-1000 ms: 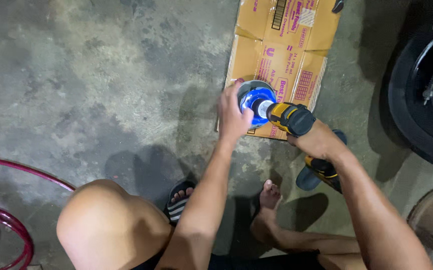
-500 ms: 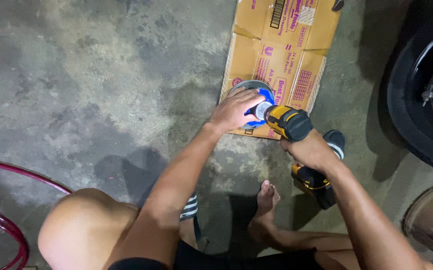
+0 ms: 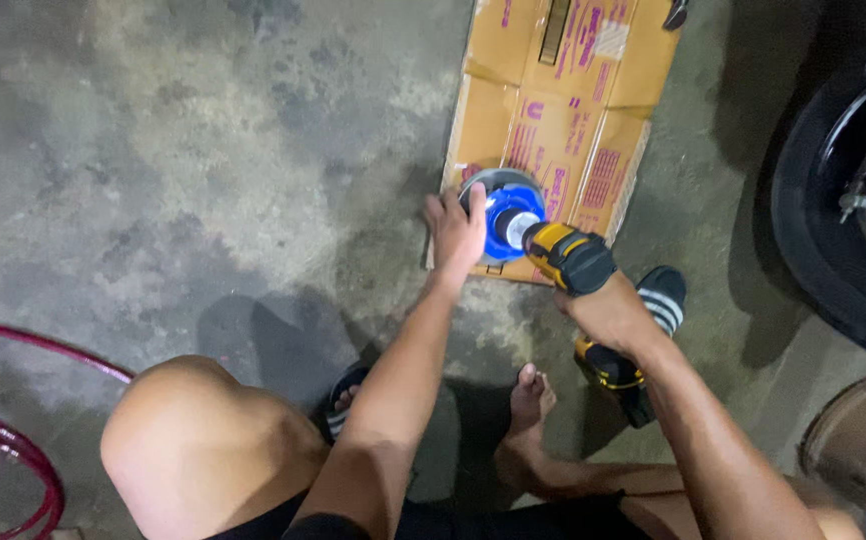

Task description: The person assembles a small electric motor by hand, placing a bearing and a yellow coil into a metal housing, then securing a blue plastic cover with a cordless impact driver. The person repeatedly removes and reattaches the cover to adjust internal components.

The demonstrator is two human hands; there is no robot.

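My right hand [image 3: 608, 312] grips the handle of a yellow and black cordless power tool [image 3: 571, 258]. Its nose points into a blue round part [image 3: 506, 220] set in a grey metal disc [image 3: 493, 185]. My left hand [image 3: 456, 232] holds the left side of that disc, fingers spread over its rim. The disc rests on a flattened brown cardboard box [image 3: 563, 110] lying on the concrete floor. The tool's tip is hidden inside the blue part.
A black tyre and wheel [image 3: 838, 220] stand at the right edge. A red hose [image 3: 3, 440] curls at the lower left. My bare knee [image 3: 193, 440], a bare foot [image 3: 528, 400] and a black striped sandal [image 3: 663, 300] are below the box. A brown round object [image 3: 863, 440] sits lower right.
The view has shifted slightly. My left hand slid from the top of the disc to its left side. The right hand and tool stay against the blue part.
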